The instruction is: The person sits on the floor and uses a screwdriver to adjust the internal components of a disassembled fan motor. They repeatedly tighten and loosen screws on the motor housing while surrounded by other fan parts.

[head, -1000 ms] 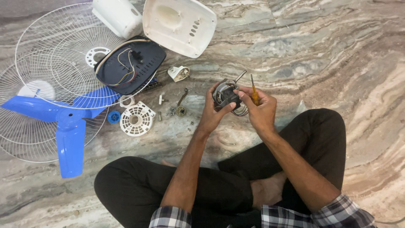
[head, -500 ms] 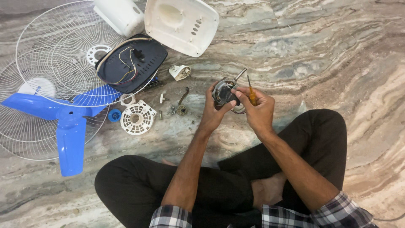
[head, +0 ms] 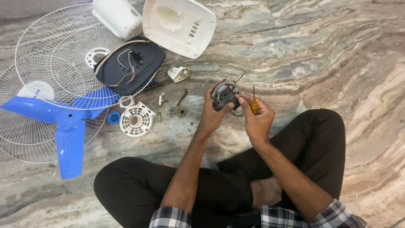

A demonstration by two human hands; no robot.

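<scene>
Sitting cross-legged on the marble floor point(head: 337, 50), I have the fan motor point(head: 224, 93) up in front of me, over the floor just ahead of my knees. My left hand point(head: 211, 114) wraps around the motor from the left and below, fingers curled tight against its dark body, thumb on the near side. Its metal shaft point(head: 239, 76) sticks out up and to the right, clear of my grip. My right hand point(head: 258, 118) is closed around a screwdriver point(head: 254, 103) with an orange handle, its thin shank standing nearly upright just right of the motor; the fingertips of that hand also press on the motor's right side. I cannot tell where the tip sits.

Spread on the floor to my left: small screws point(head: 172, 111) and a little metal arm point(head: 182, 98) lie near the motor, then a round white vented cover point(head: 136, 120) and a small blue cap point(head: 113, 117) just beside it. A small white part point(head: 178, 74) rests farther up. The black housing point(head: 130, 67) with coloured wires lies open beyond that, overlapping the white wire grille point(head: 38, 63). The blue blade point(head: 67, 126) lies across the grilles. At the top sit a white base plate point(head: 179, 25) and a white casing point(head: 118, 17), close together.
</scene>
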